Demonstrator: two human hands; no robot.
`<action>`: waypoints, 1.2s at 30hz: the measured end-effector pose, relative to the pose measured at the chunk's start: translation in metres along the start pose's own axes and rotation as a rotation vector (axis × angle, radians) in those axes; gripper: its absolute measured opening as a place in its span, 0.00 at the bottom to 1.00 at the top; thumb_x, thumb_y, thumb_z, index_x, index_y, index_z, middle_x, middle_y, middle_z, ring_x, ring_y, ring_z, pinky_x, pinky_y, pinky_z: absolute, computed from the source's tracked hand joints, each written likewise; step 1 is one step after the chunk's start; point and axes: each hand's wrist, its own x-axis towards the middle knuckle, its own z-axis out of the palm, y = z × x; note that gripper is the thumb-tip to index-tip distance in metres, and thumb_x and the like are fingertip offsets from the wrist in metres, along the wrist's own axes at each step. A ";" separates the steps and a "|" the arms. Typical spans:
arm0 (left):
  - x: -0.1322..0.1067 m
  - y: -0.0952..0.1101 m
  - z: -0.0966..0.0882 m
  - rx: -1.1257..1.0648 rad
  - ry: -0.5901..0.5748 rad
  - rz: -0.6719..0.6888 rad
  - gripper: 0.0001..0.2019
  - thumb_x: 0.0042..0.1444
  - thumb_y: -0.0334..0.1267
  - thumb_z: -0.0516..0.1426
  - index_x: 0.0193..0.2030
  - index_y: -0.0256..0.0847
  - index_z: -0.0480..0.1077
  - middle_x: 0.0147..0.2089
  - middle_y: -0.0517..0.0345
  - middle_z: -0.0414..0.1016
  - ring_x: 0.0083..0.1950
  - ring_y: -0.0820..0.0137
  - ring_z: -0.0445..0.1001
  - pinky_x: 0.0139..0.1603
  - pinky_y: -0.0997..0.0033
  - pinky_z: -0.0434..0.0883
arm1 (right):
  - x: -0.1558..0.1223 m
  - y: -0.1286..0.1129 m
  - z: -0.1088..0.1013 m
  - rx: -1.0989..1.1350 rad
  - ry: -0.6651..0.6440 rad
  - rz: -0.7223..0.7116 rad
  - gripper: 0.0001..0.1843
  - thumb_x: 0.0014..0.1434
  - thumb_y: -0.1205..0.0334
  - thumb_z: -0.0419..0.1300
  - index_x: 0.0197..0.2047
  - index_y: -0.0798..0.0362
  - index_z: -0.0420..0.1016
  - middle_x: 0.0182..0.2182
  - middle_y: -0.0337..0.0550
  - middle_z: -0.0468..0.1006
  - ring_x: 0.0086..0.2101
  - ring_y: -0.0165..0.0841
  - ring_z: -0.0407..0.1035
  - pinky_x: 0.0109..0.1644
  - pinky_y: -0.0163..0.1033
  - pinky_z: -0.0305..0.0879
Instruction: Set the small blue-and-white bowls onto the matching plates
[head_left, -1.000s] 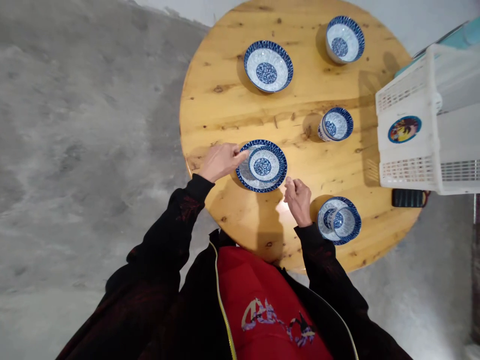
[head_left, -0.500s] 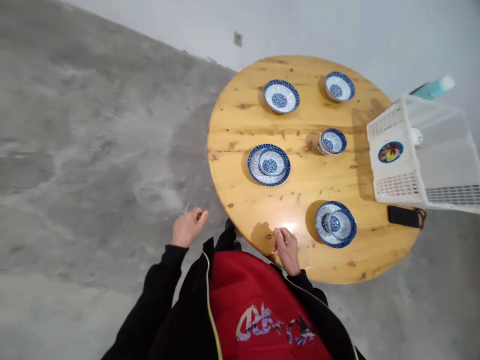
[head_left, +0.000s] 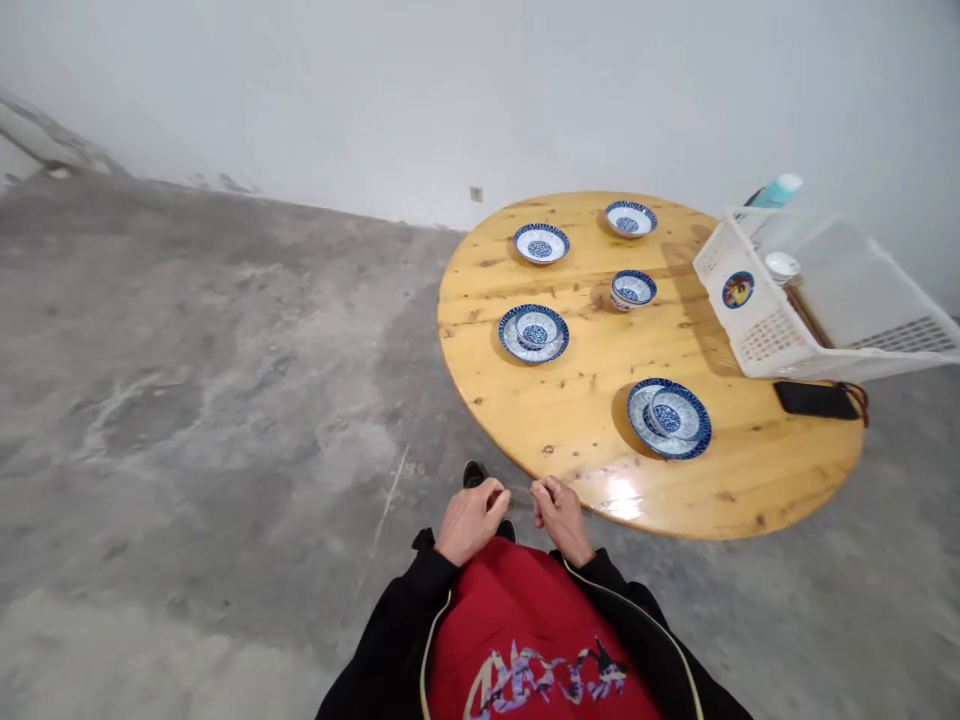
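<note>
My left hand (head_left: pixel 474 518) hovers in front of my body, short of the table's near edge, fingers curled in with nothing visible in them. Close beside it, my right hand (head_left: pixel 561 518) is loosely closed too, by the table edge; the hands do not touch. Nearest on the round wooden table (head_left: pixel 577 400) are two blue-and-white plates: a left plate (head_left: pixel 511 343) bearing a small bowl (head_left: pixel 537 328), and a right plate (head_left: pixel 645 433) bearing another small bowl (head_left: pixel 677 412). Farther back stand a patterned cup-like bowl (head_left: pixel 633 291), a wide dish (head_left: pixel 541 244) and a second wide dish (head_left: pixel 631 219).
At the table's right side a white plastic basket (head_left: pixel 757 335) leans over, with a white bowl (head_left: pixel 782 265) and brown sticks (head_left: pixel 808 316) inside. Near it lie a black phone (head_left: pixel 816 400) and a red-handled item (head_left: pixel 859 400). A teal bottle (head_left: pixel 777 192) is behind the basket.
My hands have come together in front of my body: the left moved right, the right drew back off the tabletop. The camera view has tilted up, showing more wall. The dishes stay put.
</note>
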 end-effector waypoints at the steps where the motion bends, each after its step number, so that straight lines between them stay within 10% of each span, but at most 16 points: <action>1: -0.003 0.000 0.001 -0.020 -0.008 0.015 0.14 0.64 0.43 0.47 0.33 0.42 0.68 0.28 0.61 0.73 0.29 0.72 0.70 0.34 0.75 0.59 | -0.002 0.000 0.001 0.001 -0.002 -0.004 0.19 0.64 0.45 0.51 0.30 0.52 0.67 0.17 0.32 0.65 0.16 0.27 0.61 0.21 0.33 0.57; 12: 0.022 -0.040 -0.050 -0.106 0.014 0.051 0.13 0.64 0.43 0.48 0.32 0.42 0.68 0.26 0.63 0.72 0.26 0.74 0.69 0.32 0.76 0.61 | 0.033 -0.025 0.039 0.051 0.099 0.044 0.17 0.62 0.47 0.52 0.30 0.52 0.66 0.18 0.32 0.66 0.15 0.27 0.62 0.21 0.33 0.58; 22: 0.065 -0.173 -0.211 -0.180 0.116 -0.136 0.15 0.63 0.48 0.48 0.36 0.42 0.70 0.29 0.62 0.75 0.30 0.71 0.74 0.35 0.74 0.66 | 0.140 -0.096 0.209 -0.045 -0.037 0.013 0.13 0.63 0.56 0.50 0.28 0.51 0.65 0.17 0.32 0.68 0.16 0.26 0.64 0.21 0.30 0.58; 27: 0.101 -0.217 -0.272 -0.115 0.063 -0.129 0.17 0.62 0.50 0.48 0.34 0.42 0.69 0.28 0.61 0.75 0.30 0.70 0.74 0.34 0.73 0.65 | 0.174 -0.120 0.258 -0.074 -0.014 -0.013 0.12 0.64 0.58 0.50 0.30 0.51 0.67 0.18 0.32 0.70 0.16 0.25 0.65 0.22 0.29 0.58; 36: 0.183 -0.209 -0.289 -0.134 -0.139 0.073 0.16 0.63 0.49 0.46 0.37 0.43 0.70 0.30 0.60 0.75 0.31 0.70 0.74 0.35 0.74 0.66 | 0.230 -0.145 0.272 -0.076 0.162 0.022 0.11 0.64 0.60 0.50 0.31 0.52 0.68 0.18 0.33 0.70 0.16 0.25 0.65 0.24 0.29 0.58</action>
